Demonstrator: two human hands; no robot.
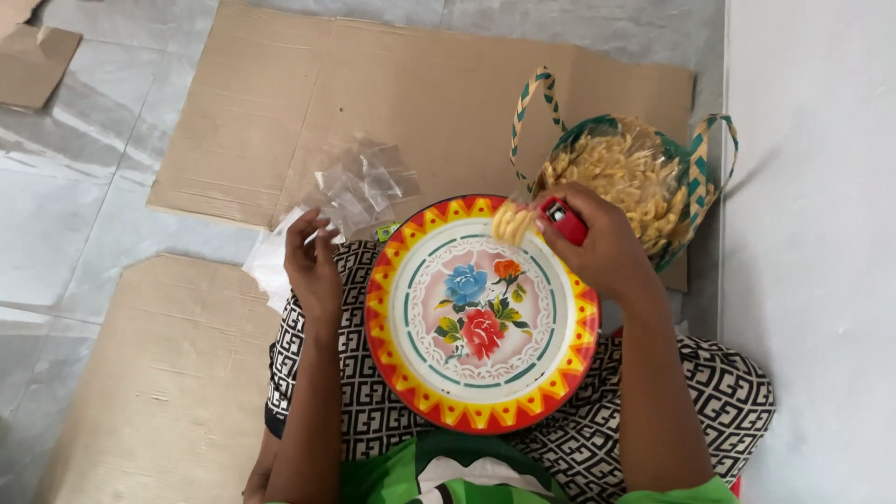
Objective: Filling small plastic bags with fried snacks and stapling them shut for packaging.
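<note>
Round floral tray (411, 373) flat on lap, low centre of frame, likely as catch surface for spilled snacks

Right hand (597, 247) over tray's upper right rim, fingers clamped on small filled snack packet (513, 224) plus red stapler (563, 220); packet juts left of fingertips

Left hand (313, 266) left of tray, fingers pinched on clear empty bags (359, 191) lying on cardboard (280, 103)

Woven basket (695, 177) of yellow curly snacks upper right, just beyond right hand, within easy reach

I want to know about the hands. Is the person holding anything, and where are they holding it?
The right hand holds a red stapler and pinches a small snack packet by its edge. The left hand touches the clear plastic bags.
</note>
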